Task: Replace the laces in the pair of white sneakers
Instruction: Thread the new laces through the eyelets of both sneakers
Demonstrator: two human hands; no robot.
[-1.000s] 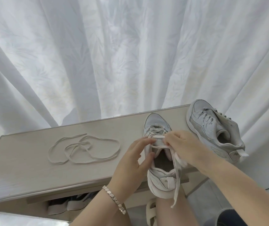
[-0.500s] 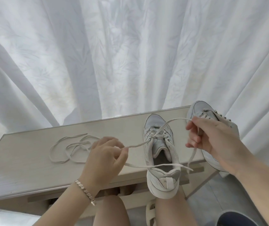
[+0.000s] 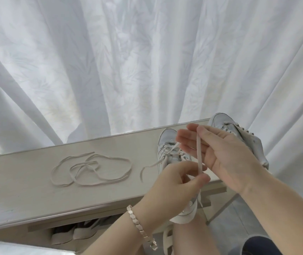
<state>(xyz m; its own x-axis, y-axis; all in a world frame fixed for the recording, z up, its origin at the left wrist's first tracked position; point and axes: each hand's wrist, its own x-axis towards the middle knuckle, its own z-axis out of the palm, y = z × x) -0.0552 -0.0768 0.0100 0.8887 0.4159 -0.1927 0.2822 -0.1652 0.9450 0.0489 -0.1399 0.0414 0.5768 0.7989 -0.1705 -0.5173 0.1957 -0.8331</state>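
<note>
A white sneaker (image 3: 167, 142) stands toe-away on the pale table (image 3: 27, 190), its heel hanging over the near edge. A lace is threaded through its front eyelets. One end of that lace (image 3: 148, 167) lies loose on the table to the left. The other end (image 3: 199, 153) runs taut between my hands. My left hand (image 3: 180, 183) pinches its lower part, and my right hand (image 3: 224, 155) holds its top between thumb and forefinger, the other fingers straight. Behind my right hand the second sneaker (image 3: 248, 138) lies on its side at the table's right end. A spare lace (image 3: 92, 168) lies coiled at mid-table.
White curtains (image 3: 128, 61) hang close behind the table. On a shelf under the tabletop sit other shoes (image 3: 69, 236). My knees and a sandalled foot (image 3: 167, 240) are below the table's near edge.
My hands were spread apart, each pulling a lace end. The left hand has let go of its end, which now lies on the table, and moved right to pinch the strand my right hand holds.
</note>
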